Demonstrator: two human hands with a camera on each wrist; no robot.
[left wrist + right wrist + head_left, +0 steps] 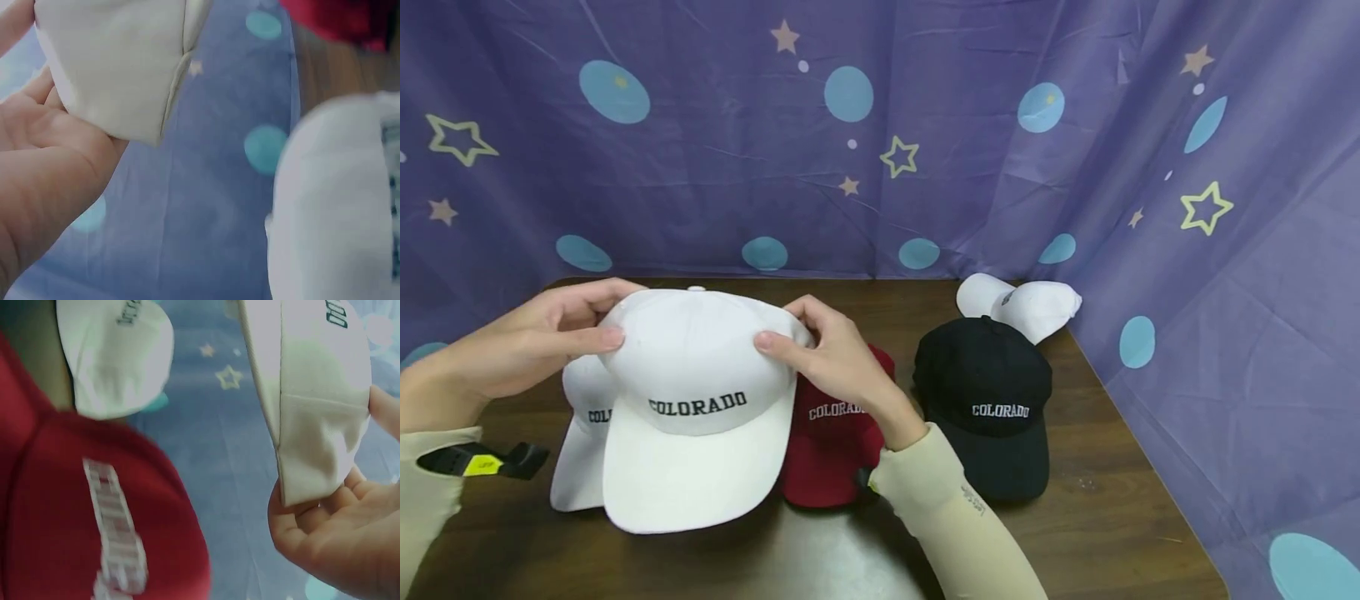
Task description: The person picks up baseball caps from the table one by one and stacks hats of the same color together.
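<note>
A white baseball cap (700,467) with "COLORADO" in dark letters is held up above the table, brim toward me. My left hand (538,337) pinches the side of its crown, thumb in front and fingers behind. On the opposite side my right hand (842,354) grips the crown the same way. In the right wrist view, the fingers (287,534) curl under the cap's edge. Behind the held cap, another white cap (576,458) shows only its left part. A red cap (820,471) lies partly hidden by the held cap and my right wrist.
A black "COLORADO" cap (985,367) sits right of the red one. Farther back, near the table's right corner, a white cap (1037,304) lies turned sideways. The wooden table (1097,517) is bordered by a purple curtain (955,83) with stars and dots.
</note>
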